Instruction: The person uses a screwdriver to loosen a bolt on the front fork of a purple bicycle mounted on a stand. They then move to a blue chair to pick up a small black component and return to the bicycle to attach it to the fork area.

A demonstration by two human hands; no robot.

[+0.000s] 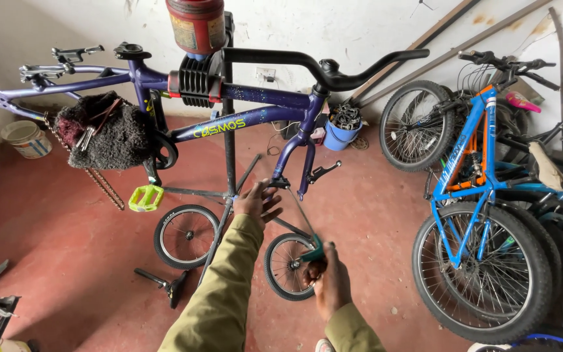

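Note:
A small purple bicycle frame (255, 116) hangs clamped on a black repair stand (230, 153), with black handlebars and no wheels. My left hand (257, 201) reaches up to the lower end of the front fork (286, 184), fingers spread against it. My right hand (324, 277) grips the green handle of a long thin tool (303, 223) whose shaft runs up to the fork end. Two small wheels (186, 236) lie on the red floor below the frame.
A blue and orange bicycle (483, 195) stands at the right among other bikes. A blue bucket (341, 135) of parts sits by the wall, a white bucket (27, 139) at left. A green pedal (146, 197), a chain (102, 184) and loose tools lie on the floor.

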